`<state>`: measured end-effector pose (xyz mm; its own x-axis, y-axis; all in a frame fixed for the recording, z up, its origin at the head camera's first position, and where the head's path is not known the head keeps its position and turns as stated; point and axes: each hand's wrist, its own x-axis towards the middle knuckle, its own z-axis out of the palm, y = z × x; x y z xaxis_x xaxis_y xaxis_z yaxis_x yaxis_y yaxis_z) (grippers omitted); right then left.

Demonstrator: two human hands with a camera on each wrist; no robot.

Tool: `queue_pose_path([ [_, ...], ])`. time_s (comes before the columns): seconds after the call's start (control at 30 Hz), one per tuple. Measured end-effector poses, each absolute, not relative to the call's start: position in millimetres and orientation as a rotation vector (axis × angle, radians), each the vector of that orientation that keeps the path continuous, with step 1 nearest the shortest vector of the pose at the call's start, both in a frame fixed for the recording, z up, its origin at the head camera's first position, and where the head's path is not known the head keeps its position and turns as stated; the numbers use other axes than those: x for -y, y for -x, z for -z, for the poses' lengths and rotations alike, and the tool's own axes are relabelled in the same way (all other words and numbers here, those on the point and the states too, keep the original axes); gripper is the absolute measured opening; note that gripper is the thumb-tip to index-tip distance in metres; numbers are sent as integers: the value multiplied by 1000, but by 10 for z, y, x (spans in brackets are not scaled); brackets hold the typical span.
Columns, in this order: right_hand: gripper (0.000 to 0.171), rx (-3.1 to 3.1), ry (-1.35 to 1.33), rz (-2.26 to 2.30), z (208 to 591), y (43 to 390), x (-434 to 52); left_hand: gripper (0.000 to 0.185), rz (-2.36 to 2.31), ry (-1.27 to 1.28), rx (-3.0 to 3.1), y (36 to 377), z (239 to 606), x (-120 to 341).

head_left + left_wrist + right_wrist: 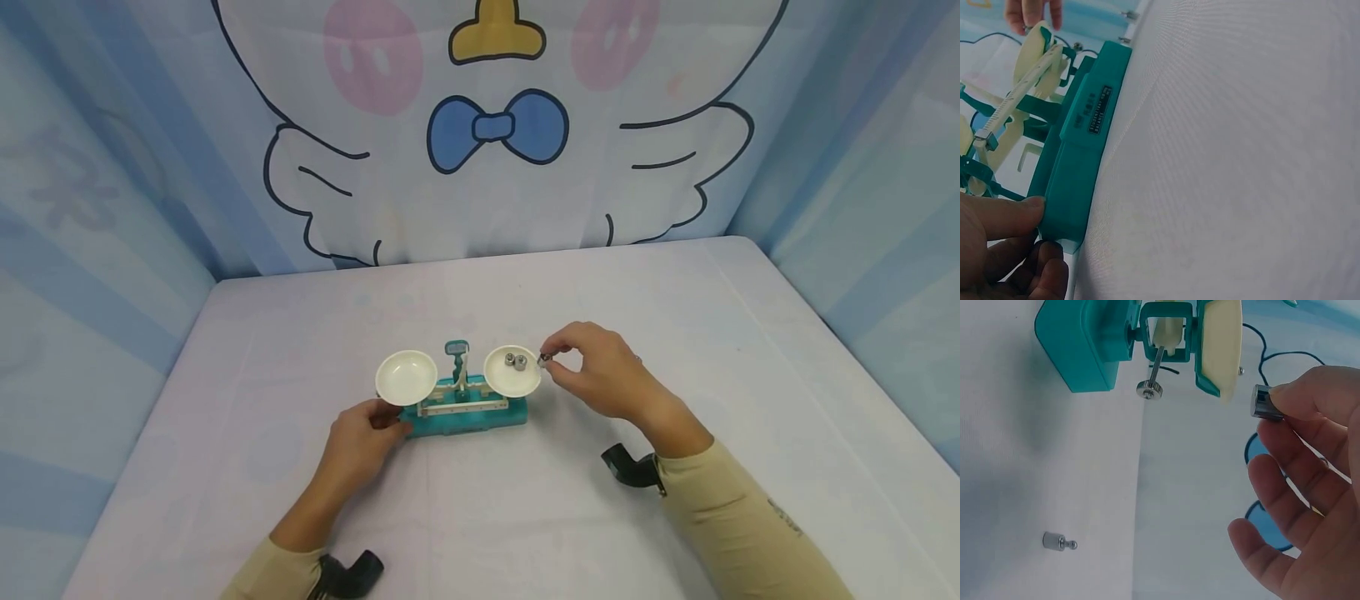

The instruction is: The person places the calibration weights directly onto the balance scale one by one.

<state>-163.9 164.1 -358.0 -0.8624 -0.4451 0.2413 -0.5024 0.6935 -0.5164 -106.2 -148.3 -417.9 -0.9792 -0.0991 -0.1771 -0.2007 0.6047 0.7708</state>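
Note:
A teal balance scale with two cream pans stands on the table. My left hand grips the left end of its base; in the left wrist view the thumb lies on top and the other fingers curl at the end. Two small metal weights sit in the right pan. The left pan holds nothing. Beside the right pan's outer edge, my right hand pinches a shiny metal weight between thumb and index finger, apart from the pan in the right wrist view.
Another knobbed metal weight stands on the table in the right wrist view; my right hand and arm hide that spot from the head view. A pale cloth covers the table. A printed curtain rises behind and at both sides.

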Motion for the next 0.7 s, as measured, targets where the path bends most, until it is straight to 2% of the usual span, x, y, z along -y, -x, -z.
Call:
queue_pose_path([
  [0.7, 14, 2800, -857, -853, 3626, 1635, -1460, 36, -1334, 256, -2702, 1067, 4181, 1486],
])
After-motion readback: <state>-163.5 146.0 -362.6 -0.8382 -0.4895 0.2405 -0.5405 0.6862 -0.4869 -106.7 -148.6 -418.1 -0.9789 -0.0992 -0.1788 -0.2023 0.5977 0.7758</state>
